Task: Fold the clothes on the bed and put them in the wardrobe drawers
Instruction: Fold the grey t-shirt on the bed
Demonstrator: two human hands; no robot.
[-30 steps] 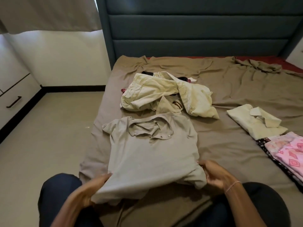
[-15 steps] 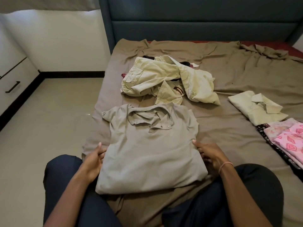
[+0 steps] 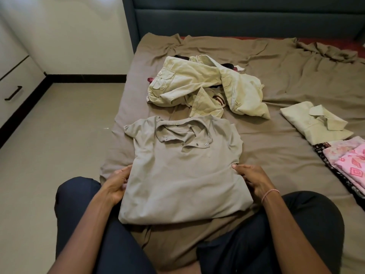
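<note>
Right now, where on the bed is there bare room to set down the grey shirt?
Bare sheet lies between the grey shirt and the folded shirt, and beyond the pile toward the headboard. Crowded: the right edge, around the pink stack.

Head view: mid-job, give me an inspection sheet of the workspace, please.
Surface: brown bed sheet, wrinkled.
Job's things: grey polo shirt, partly folded, flat at the near edge; cream clothes pile, unfolded, beyond it; folded cream shirt and pink stack at right.
Clutter: nothing seen.
Hands: left hand grips the polo's left edge; right hand grips its right edge.
Cables: nothing seen.
Surroundings: wardrobe drawer at left, closed; dark headboard; pale floor.
</note>
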